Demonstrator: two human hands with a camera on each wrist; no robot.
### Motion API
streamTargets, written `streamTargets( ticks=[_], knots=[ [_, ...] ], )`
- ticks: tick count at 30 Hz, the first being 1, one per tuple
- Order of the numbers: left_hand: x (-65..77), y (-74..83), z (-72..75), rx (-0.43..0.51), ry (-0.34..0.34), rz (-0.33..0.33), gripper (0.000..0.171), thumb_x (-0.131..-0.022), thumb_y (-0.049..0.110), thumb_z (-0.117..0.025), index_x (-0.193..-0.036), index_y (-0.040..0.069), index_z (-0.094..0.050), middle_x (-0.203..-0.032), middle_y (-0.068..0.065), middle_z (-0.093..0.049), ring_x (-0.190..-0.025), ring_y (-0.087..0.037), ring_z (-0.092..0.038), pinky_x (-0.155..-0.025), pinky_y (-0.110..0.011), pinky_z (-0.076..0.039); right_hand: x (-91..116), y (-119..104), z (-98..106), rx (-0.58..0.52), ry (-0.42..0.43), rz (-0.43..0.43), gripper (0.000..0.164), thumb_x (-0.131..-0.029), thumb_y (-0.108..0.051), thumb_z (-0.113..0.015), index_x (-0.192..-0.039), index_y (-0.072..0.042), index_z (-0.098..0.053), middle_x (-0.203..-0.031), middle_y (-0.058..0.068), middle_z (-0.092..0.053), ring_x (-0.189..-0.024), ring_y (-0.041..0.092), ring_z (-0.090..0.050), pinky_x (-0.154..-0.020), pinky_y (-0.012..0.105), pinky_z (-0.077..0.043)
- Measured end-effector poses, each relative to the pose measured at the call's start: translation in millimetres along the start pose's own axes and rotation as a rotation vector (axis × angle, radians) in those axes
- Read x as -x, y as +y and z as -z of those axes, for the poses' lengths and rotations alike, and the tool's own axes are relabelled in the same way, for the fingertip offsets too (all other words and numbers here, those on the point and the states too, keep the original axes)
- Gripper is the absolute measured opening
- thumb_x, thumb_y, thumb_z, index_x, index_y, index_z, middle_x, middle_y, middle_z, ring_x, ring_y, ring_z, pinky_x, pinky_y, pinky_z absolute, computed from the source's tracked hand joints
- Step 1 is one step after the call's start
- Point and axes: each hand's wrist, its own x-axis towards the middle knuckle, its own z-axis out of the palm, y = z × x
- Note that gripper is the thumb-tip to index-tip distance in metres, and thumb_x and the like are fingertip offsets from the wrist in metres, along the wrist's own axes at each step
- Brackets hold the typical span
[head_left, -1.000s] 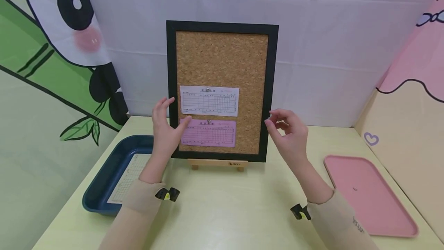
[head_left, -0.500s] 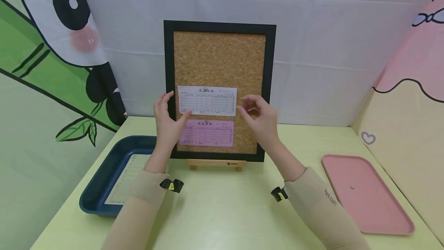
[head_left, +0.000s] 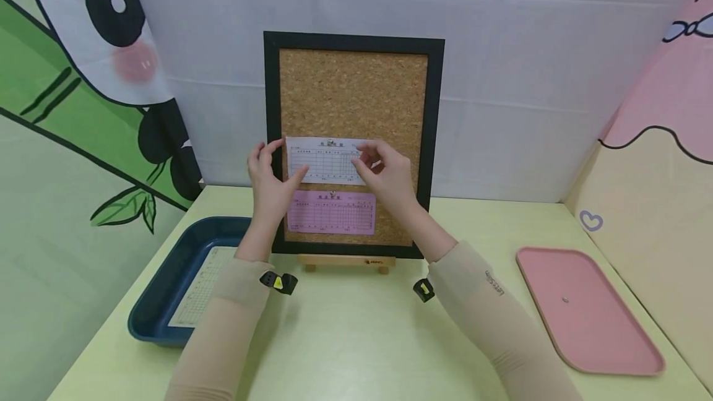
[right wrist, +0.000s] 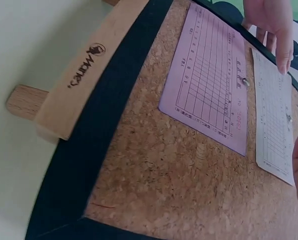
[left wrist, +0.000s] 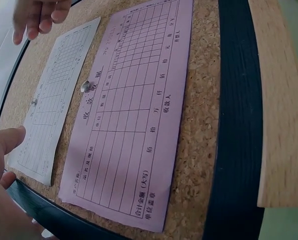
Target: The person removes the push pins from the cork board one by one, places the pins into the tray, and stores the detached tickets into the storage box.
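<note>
A cork board [head_left: 353, 94] in a black frame stands upright on a small wooden easel [head_left: 346, 260]. A white printed slip [head_left: 312, 163] hangs across its middle, a pink printed slip [head_left: 331, 218] below; a silver pushpin [left wrist: 85, 86] shows at the pink slip's top edge. My left hand [head_left: 270, 184] is at the frame's left edge, fingers spread, thumb over the white slip. My right hand [head_left: 390, 178] covers the white slip's right end, with thumb and index fingertips close together. I cannot tell whether anything small sits between them.
At left, a blue tray [head_left: 146, 293] holds another printed sheet [head_left: 203, 293]. A pink tray [head_left: 601, 320] at right bears one small silvery thing [head_left: 565, 299]. Printed cloth [head_left: 512, 67] hangs behind the table.
My right hand has moved left from the frame's right edge to the white slip's right end. My left hand has risen slightly, its thumb shifting from the pink slip to the white one.
</note>
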Motion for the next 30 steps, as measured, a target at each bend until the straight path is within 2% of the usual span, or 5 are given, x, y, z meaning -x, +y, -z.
streamTargets(
  ticks=[8, 14, 22, 30],
  knots=[
    [-6.7, 0.3, -3.6, 0.000, -0.009, 0.019, 0.059, -0.084, 0.035, -0.071, -0.130, 0.011, -0.044, -0.153, -0.010, -0.012, -0.142, -0.026, -0.012, -0.112, -0.049, -0.021, -22, 3, -14, 0.055, -0.048, -0.012, 0.021, -0.088, -0.016, -0.067, -0.104, -0.004, -0.063, -0.082, 0.005, -0.063, -0.072, 0.012, -0.057, -0.065, 0.023, -0.049],
    [-7.9, 2.2, -5.7, 0.002, -0.028, 0.052, 0.050, -0.084, 0.039, -0.069, -0.117, 0.005, -0.052, -0.154, -0.016, -0.012, -0.142, -0.033, -0.011, -0.109, -0.050, -0.026, -31, 6, -22, 0.152, -0.081, -0.040, 0.019, -0.089, -0.018, -0.066, -0.104, -0.008, -0.062, -0.080, 0.003, -0.065, -0.069, 0.011, -0.057, -0.064, 0.023, -0.046],
    [-10.4, -1.0, -7.5, 0.021, -0.004, 0.109, 0.044, -0.085, 0.045, -0.066, -0.102, 0.005, -0.060, -0.154, -0.012, -0.015, -0.142, -0.031, -0.012, -0.111, -0.050, -0.022, -35, 7, -32, 0.289, -0.090, -0.026, 0.018, -0.089, -0.022, -0.067, -0.102, -0.012, -0.063, -0.075, 0.001, -0.068, -0.062, 0.009, -0.059, -0.059, 0.023, -0.046],
    [-10.6, -0.9, -8.0, 0.024, 0.027, 0.099, 0.042, -0.086, 0.042, -0.067, -0.097, 0.001, -0.062, -0.151, -0.013, -0.022, -0.139, -0.031, -0.018, -0.110, -0.049, -0.024, -38, 3, -40, 0.377, -0.082, -0.048, 0.018, -0.089, -0.027, -0.065, -0.101, -0.014, -0.064, -0.074, -0.002, -0.068, -0.056, 0.007, -0.057, -0.052, 0.022, -0.040]
  ],
)
